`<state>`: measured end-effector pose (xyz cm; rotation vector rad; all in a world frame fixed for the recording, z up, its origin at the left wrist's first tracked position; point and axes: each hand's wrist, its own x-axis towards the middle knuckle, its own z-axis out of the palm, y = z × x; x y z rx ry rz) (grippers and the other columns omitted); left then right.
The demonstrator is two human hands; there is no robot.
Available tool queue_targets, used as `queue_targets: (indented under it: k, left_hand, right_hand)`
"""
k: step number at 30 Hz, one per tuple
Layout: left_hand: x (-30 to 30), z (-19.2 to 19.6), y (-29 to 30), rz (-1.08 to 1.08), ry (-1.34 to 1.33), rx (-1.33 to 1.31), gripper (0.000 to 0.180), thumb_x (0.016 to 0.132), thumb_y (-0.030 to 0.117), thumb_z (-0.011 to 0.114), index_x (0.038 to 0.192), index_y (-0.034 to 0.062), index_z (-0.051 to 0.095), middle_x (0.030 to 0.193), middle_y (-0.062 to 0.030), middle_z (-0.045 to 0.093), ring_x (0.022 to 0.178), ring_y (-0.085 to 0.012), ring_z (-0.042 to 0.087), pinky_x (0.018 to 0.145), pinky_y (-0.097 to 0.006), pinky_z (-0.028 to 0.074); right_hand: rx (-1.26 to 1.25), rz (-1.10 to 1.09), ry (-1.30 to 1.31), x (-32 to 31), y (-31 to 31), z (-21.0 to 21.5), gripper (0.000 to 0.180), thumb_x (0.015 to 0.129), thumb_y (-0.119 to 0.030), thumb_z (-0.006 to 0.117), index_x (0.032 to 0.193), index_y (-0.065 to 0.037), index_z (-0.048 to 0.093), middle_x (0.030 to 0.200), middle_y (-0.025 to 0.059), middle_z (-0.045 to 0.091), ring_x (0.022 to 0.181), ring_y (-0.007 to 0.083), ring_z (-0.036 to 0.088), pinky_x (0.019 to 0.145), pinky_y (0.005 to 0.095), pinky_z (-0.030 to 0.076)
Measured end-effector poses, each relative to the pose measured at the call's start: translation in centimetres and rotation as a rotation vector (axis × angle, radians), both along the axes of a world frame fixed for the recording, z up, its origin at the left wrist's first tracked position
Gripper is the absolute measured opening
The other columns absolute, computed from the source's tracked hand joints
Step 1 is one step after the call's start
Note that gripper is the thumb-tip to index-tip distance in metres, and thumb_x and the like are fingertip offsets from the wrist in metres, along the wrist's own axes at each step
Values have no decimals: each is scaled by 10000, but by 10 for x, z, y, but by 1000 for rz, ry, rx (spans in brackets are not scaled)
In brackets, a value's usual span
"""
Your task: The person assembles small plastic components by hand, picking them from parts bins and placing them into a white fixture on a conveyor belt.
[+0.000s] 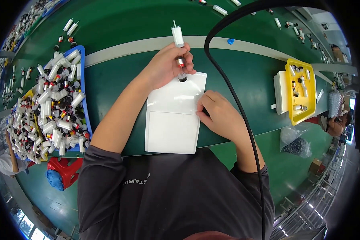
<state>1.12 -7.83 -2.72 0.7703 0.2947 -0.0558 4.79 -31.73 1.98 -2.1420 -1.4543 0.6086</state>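
A black cable (229,81) hangs nearest the camera, crossing the right side of the view in front of the green desk (108,80). The left hand (167,66) has its grip closed around a slim white-and-red tube (177,37), held tilted with its dark end over the top of a white sheet (174,132), while the right hand (218,114) rests curled at that sheet's right edge, whether pinching it I cannot tell. A blue bin (87,108) heaped with similar tubes stands left, a yellow tray (313,90) right.
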Motion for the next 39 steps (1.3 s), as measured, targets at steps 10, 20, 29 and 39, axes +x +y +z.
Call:
queue_targets:
  k: [10,20,29,39]
  left_hand:
    - [4,-5,3,28,-96,-28,111,1026,157,477,1090,82,528,926,-83,578,881,-212,600,878,-420,561]
    - [-1,-9,7,62,-120,-126,161,1043,161,436,1060,60,559,1071,-173,653,1063,-308,672,975,-448,558]
    - [-3,2,12,78,-336,-248,329,997,166,398,1245,108,606,1594,-179,386,1462,-328,387,1203,-465,336]
    - [-2,7,9,9,-319,-252,521,971,160,487,1482,85,414,1560,-159,426,1365,-265,485,1095,-422,424]
  right_hand:
    - [142,-96,-184,-16,-2,3,204,779,-32,739,959,-40,643,932,92,609,861,313,634,759,409,501]
    - [268,-465,775,46,-33,-7,247,884,50,669,976,-87,485,930,-24,529,843,57,522,756,198,437]
    - [550,-326,116,13,81,2,852,810,-49,768,1502,11,275,1058,158,687,999,285,683,912,404,523]
    - [754,-389,16,29,93,-41,770,803,31,682,1500,5,355,903,84,680,904,268,629,883,399,473]
